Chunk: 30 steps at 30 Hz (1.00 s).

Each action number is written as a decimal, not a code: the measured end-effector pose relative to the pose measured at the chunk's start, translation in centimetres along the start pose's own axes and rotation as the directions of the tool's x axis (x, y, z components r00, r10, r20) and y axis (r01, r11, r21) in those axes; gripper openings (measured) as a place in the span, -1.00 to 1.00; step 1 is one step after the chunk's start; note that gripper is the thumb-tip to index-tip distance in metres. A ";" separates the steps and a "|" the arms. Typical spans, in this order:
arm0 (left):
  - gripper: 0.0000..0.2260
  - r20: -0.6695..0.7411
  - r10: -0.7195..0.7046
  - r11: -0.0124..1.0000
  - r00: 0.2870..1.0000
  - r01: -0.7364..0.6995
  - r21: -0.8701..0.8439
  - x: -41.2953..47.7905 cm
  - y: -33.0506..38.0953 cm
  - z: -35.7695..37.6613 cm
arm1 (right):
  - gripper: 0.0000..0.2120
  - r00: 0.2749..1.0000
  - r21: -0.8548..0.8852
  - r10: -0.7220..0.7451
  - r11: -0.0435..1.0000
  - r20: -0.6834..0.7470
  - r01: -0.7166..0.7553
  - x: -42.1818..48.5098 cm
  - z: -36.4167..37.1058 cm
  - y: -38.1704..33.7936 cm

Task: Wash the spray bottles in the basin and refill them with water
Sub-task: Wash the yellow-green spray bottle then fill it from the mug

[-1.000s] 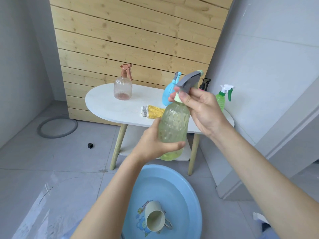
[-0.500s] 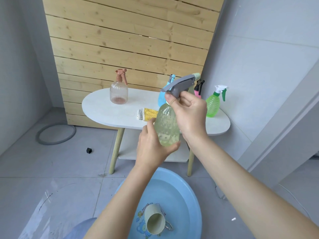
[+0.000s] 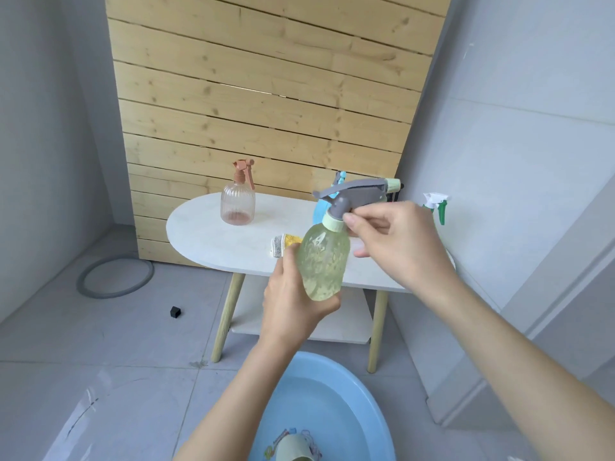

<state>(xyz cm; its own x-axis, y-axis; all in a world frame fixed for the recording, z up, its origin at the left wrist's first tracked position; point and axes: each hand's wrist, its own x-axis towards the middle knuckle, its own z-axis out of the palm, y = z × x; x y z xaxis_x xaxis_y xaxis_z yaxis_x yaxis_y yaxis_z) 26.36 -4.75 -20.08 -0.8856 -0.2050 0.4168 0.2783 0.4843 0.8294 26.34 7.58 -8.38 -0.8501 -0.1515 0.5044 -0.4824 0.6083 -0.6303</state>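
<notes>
My left hand (image 3: 293, 304) grips the lower body of a pale yellow-green spray bottle (image 3: 324, 261), held upright above the blue basin (image 3: 362, 407). The bottle has a grey trigger head (image 3: 357, 194) with a pale green collar. My right hand (image 3: 396, 241) pinches the neck just under that head with thumb and fingertips. Water fills the basin, and a beige cup (image 3: 294, 450) lies in it at the frame's bottom edge. On the white oval table (image 3: 199, 234) stand a pink ribbed spray bottle (image 3: 238, 202), a blue one (image 3: 321, 211) mostly hidden, and a green one (image 3: 437, 206) at the right.
A yellow and grey sponge (image 3: 283, 244) lies on the table behind the held bottle. The table has wooden legs and a low shelf (image 3: 332, 327). On the tiled floor lie a grey ring (image 3: 114, 277) and a small black cube (image 3: 175, 312). A wooden slat wall stands behind.
The bottle's trigger head has turned and now points right. My right hand has shifted from covering the head to pinching the neck below it. The view has tilted upward.
</notes>
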 end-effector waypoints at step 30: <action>-0.25 0.358 -0.244 0.970 0.901 0.229 0.085 24.6 -7.6 2.6 | -0.79 0.990 0.097 0.128 0.988 -0.065 -0.122 23.8 8.8 5.3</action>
<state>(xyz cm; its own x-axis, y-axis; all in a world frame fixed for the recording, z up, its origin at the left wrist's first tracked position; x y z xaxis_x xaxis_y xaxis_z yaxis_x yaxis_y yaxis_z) 1.54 -11.31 -17.11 -0.9992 0.0015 0.0398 0.0353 0.4954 0.8679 1.68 0.37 -4.90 -0.8894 -0.0210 0.4567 -0.3934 0.5440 -0.7412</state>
